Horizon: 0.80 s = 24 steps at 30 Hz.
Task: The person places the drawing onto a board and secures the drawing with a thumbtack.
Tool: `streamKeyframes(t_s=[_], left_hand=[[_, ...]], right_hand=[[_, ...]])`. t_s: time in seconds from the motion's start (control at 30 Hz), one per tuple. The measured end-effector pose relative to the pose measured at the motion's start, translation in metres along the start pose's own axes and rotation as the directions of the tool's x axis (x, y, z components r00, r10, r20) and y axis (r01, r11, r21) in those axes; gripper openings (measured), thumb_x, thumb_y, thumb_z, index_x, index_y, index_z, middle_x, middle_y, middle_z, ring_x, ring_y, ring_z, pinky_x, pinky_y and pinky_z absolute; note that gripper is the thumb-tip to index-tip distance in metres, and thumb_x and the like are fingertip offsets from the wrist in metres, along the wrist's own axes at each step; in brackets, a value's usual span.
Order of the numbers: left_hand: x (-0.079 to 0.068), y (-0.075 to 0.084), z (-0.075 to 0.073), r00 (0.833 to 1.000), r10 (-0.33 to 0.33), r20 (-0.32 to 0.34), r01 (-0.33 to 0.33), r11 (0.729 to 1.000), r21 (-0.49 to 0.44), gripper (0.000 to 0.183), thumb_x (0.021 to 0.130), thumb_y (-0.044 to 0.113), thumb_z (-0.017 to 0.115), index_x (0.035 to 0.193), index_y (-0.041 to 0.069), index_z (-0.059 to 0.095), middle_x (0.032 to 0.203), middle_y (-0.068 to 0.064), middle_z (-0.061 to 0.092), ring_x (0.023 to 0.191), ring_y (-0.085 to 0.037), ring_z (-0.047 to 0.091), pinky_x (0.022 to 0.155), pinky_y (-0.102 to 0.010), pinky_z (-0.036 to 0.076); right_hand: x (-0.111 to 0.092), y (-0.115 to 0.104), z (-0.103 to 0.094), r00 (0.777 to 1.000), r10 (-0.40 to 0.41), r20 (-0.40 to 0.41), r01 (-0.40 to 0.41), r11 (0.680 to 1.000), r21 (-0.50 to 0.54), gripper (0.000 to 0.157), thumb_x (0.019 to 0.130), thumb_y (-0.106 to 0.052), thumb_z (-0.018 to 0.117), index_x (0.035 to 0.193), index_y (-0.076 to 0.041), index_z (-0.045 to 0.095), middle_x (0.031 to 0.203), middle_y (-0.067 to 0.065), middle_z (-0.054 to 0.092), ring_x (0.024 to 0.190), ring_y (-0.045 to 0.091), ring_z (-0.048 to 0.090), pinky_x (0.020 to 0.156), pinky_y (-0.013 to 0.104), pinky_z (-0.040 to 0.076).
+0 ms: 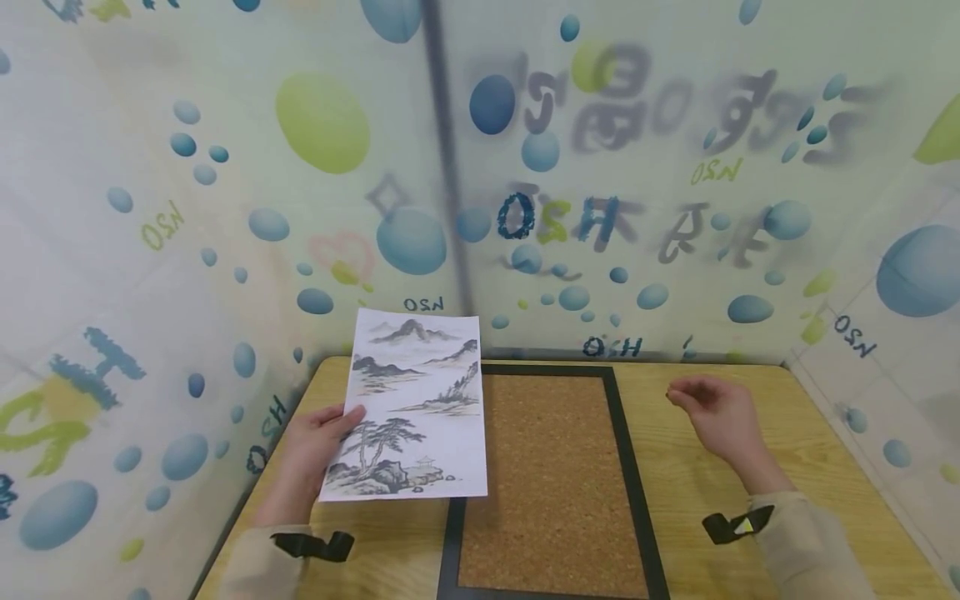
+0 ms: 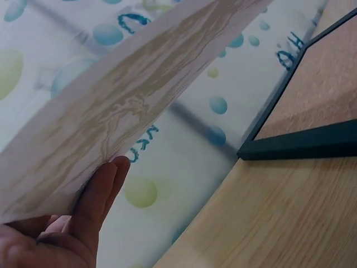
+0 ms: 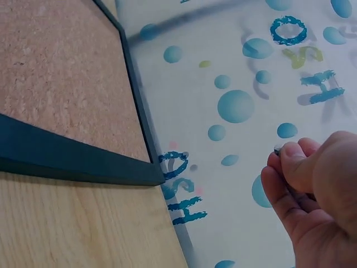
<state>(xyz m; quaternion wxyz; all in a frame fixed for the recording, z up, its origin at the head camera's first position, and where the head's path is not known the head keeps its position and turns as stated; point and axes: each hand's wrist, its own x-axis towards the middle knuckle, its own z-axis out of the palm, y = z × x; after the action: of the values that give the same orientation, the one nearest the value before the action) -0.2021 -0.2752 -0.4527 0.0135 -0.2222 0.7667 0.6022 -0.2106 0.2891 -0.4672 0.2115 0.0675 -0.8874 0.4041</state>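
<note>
My left hand [image 1: 313,446] grips the left edge of a white paper sheet [image 1: 442,433] printed with an ink landscape of mountains, pines and a pavilion. The sheet is raised above the table and overlaps the left side of a cork board [image 1: 551,483] in the head view. From the left wrist view, the fingers [image 2: 97,195] lie against the back of the sheet [image 2: 139,106]. Right of the board, my right hand [image 1: 720,417] is raised, thumb and forefinger pinching a small dark, shiny object [image 3: 277,150]. Most of that object is hidden by the fingertips.
The board's dark frame [image 1: 626,450] lies on a wooden table [image 1: 832,500], its far edge near the back wall. Fabric walls [image 1: 675,167] printed with bubbles and letters enclose the table at the back and both sides.
</note>
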Motion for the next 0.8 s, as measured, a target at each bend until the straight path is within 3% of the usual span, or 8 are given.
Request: streamKeyframes(t_s=[0.33, 0.57, 0.8], left_hand=[[-0.003, 0.0, 0.032, 0.999, 0.024, 0.028, -0.022, 0.997, -0.074, 0.061, 0.096, 0.029, 0.083, 0.14, -0.007, 0.061, 0.114, -0.019, 0.074, 0.083, -0.018, 0.073, 0.068, -0.03, 0.061], [-0.01, -0.002, 0.054, 0.998, 0.039, 0.052, -0.031, 0.988, -0.149, 0.055, 0.095, 0.02, 0.083, 0.135, -0.011, 0.063, 0.104, -0.017, 0.075, 0.079, -0.018, 0.073, 0.065, -0.03, 0.061], [-0.016, -0.009, 0.077, 0.997, 0.047, 0.067, -0.036, 0.987, -0.156, 0.05, 0.094, 0.019, 0.084, 0.13, -0.011, 0.066, 0.1, -0.016, 0.075, 0.078, -0.019, 0.073, 0.064, -0.03, 0.061]], right_hand=[[0.012, -0.009, 0.003, 1.0, 0.0, -0.015, 0.001, 0.999, 0.043, 0.005, 0.095, -0.002, 0.079, 0.098, 0.002, 0.079, 0.094, 0.015, 0.078, 0.08, -0.006, 0.066, 0.07, 0.01, 0.051], [0.019, -0.013, 0.004, 0.997, 0.074, -0.018, -0.071, 0.991, 0.11, 0.012, 0.098, -0.008, 0.078, 0.101, 0.003, 0.078, 0.097, 0.018, 0.078, 0.082, -0.005, 0.066, 0.071, 0.012, 0.053], [0.028, -0.017, 0.008, 0.995, 0.095, -0.009, -0.092, 0.98, 0.175, 0.017, 0.099, -0.011, 0.078, 0.105, 0.005, 0.079, 0.1, 0.02, 0.078, 0.084, -0.004, 0.069, 0.074, 0.013, 0.055]])
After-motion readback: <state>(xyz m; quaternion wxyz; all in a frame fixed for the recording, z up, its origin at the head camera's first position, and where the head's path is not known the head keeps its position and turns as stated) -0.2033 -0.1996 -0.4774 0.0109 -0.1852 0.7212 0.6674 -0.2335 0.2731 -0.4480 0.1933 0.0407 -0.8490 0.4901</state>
